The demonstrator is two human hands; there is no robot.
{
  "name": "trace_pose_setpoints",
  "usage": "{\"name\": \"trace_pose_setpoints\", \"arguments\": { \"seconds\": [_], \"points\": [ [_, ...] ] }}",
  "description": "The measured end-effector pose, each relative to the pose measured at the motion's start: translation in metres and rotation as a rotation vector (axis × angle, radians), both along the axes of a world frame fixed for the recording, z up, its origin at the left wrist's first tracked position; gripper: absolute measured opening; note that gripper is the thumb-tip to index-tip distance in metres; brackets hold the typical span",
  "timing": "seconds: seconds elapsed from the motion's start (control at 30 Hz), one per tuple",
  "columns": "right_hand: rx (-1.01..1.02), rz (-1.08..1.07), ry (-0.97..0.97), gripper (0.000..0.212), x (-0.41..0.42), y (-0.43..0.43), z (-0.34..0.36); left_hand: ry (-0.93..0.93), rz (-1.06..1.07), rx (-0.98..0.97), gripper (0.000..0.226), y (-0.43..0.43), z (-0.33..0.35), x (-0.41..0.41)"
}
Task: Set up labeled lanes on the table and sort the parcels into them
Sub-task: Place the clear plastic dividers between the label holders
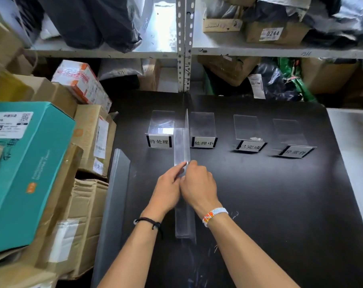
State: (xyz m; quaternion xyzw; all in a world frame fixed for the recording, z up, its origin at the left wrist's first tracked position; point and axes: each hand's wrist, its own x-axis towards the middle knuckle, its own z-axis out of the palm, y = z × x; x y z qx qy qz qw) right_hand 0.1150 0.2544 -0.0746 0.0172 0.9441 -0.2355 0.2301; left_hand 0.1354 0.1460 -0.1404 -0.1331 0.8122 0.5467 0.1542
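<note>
Both left hand (pixel 167 189) and right hand (pixel 199 187) pinch a divider (pixel 181 145) between two label stands (pixel 159 141); shelves (pixel 280 52) hold parcels (pixel 275 34).

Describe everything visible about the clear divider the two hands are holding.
The clear divider is a long strip of transparent, glossy plastic: a flat base with a thin upright fin. It lies on the black table, running straight away from the person, its far end between the first label stand and the second label stand. The left hand and right hand pinch the fin from either side near mid-length.
</note>
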Motion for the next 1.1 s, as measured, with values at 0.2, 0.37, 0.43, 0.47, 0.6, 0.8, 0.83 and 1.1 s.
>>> {"name": "trace_pose_setpoints", "arguments": {
  "seconds": [0.2,0.37,0.43,0.47,0.6,0.8,0.83,1.1],
  "points": [
    [0.004,-0.008,-0.078,0.023,-0.005,-0.002,-0.023,-0.125,-0.036,-0.046,0.053,-0.007,-0.024,-0.015],
    [-0.064,-0.050,-0.075,0.038,-0.005,0.004,-0.019,-0.101,-0.033,-0.054,0.047,-0.004,-0.029,-0.026],
    [-0.181,-0.157,-0.110,0.050,-0.006,0.009,-0.015,-0.061,-0.020,-0.076,0.050,-0.004,-0.030,-0.032],
    [-0.276,-0.229,-0.140,0.053,-0.007,0.011,-0.017,-0.047,-0.024,-0.086,0.055,-0.003,-0.030,-0.036],
    [-0.627,-0.533,-0.371,0.072,-0.010,0.010,-0.043,-0.145,-0.074,-0.033,0.077,0.001,-0.024,-0.039],
    [-0.718,-0.593,-0.429,0.070,-0.004,0.009,-0.065,-0.115,-0.127,-0.099,0.069,-0.010,-0.032,-0.002],
    [-0.715,-0.587,-0.409,0.076,-0.003,0.008,-0.073,-0.121,-0.159,-0.123,0.064,-0.012,-0.032,0.010],
    [-0.729,-0.611,-0.448,0.062,0.006,0.011,-0.076,-0.063,-0.109,-0.198,0.055,-0.014,-0.021,0.008]
  ]
}}
